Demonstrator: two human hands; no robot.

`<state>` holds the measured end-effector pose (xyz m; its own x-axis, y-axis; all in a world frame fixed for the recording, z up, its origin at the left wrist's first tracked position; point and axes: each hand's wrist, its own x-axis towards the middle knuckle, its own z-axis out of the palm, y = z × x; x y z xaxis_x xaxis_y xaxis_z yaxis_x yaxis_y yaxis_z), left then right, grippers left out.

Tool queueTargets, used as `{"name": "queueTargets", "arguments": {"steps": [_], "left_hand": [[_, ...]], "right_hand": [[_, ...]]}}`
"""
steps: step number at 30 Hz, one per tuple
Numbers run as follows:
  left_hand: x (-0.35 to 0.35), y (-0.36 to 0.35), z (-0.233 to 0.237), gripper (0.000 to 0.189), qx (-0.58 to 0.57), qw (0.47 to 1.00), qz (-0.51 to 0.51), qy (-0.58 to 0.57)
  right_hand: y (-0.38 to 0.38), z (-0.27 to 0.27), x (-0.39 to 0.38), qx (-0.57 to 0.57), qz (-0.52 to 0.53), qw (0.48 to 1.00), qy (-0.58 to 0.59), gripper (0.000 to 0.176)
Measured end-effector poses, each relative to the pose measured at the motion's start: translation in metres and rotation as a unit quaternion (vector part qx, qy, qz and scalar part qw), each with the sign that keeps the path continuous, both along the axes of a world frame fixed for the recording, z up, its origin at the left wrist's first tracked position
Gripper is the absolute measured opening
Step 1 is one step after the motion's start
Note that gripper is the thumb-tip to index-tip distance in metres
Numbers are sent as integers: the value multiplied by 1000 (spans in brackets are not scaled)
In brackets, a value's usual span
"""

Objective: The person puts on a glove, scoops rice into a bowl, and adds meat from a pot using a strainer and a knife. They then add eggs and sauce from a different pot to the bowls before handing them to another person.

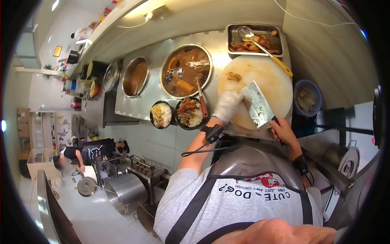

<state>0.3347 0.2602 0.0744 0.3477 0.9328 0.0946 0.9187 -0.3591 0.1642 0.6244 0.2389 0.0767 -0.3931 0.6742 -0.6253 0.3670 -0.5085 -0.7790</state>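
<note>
In the head view my right hand (283, 132) grips the dark handle of a cleaver (258, 105). Its broad blade is wet, with bits of food stuck to it, and lies tilted over a round, pale cutting board (266, 69). My left hand (227, 106), in a clear plastic glove, is closed at the left edge of the blade, low over the board; whatever its fingers may hold is hidden. A small brown piece of meat (234, 76) rests on the board beyond my left hand.
Left of the board stand two bowls of rice with toppings (189, 113) (161, 115), and a large pot of brown stew (186, 71). Behind lies a tray of braised meat (255, 40) with a yellow-handled ladle (280, 65). A blue bin (307, 97) sits right. Another person (93, 152) works at far left.
</note>
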Motion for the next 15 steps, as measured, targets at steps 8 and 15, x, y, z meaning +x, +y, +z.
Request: {"name": "queueTargets", "arguments": {"steps": [8, 15], "left_hand": [[7, -7, -19, 16, 69, 993, 58, -80], [35, 13, -30, 23, -20, 931, 147, -333]], "right_hand": [[-14, 1, 3, 5, -80, 994, 70, 22], [-13, 17, 7, 74, -197, 977, 24, 21]]}}
